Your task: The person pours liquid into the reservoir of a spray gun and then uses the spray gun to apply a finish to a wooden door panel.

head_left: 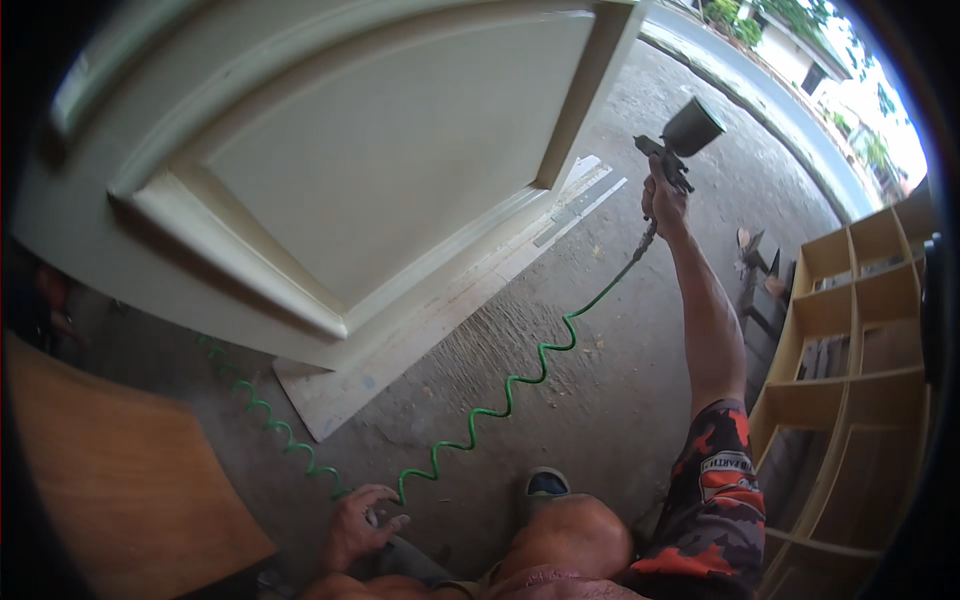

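My right hand point(664, 197) is closed round the handle of a spray gun point(676, 168), held out at the upper right with its grey cup point(693, 127) on top. From the gun's handle a green coiled air hose point(511, 392) runs down to my left hand point(362, 528), whose curled fingers hold it low in front of me. Beyond that hand the coils lead off to the upper left. A large cream panelled door point(400, 150) fills the upper left, with the gun out past its right edge. Under its lower edge lies a long pale board point(440, 325).
A brown wooden panel point(130, 480) stands at the lower left. Along the right is an open wooden shelf frame point(850, 385), with dark metal pieces point(765, 265) beside it. My shoe point(547, 483) rests on the rough concrete floor point(590, 400). A road runs beyond.
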Available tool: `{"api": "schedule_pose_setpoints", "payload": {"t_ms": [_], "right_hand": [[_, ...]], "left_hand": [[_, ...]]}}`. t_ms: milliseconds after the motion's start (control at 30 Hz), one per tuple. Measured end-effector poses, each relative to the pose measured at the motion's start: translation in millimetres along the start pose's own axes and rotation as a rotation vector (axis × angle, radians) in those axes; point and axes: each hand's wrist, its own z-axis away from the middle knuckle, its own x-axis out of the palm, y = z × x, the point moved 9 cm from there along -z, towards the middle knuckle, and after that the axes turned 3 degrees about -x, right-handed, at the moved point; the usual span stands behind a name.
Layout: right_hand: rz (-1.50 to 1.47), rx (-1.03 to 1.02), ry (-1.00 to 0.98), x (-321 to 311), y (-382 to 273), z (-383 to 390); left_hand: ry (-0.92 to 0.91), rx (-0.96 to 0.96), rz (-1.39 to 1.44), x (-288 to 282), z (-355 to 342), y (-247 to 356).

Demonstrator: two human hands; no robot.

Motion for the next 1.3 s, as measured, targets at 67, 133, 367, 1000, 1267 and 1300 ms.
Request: {"api": "schedule_pose_setpoints", "payload": {"t_ms": [67, 133, 367, 1000, 1267, 1300], "right_hand": [[0.022, -0.022, 0.009, -4.5, -0.7, -7.3], [0.043, -0.036, 0.041, -6.9, -6.8, -7.3], [0.228, -0.042, 0.121, -6.0, -18.8, 14.4], [0.164, -0.147, -0.252, 120.1, -5.8, 158.1], [0.253, -0.172, -0.350, 174.0, -28.7, 247.6], [0.229, -0.160, -0.375, 185.3, -27.3, 260.7]], "left_hand": [[0.012, -0.024, 0.030, 1.2, -1.9, 0.8], [-0.001, -0.029, 0.013, 4.0, -2.1, 1.3], [-0.028, -0.156, 0.028, 2.5, -2.8, 7.7], [0.032, -0.286, -0.107, -16.5, 27.5, -33.8], [0.065, -0.368, -0.098, -24.1, 55.6, -64.6], [0.079, -0.391, -0.108, -27.5, 61.9, -68.0]]}}
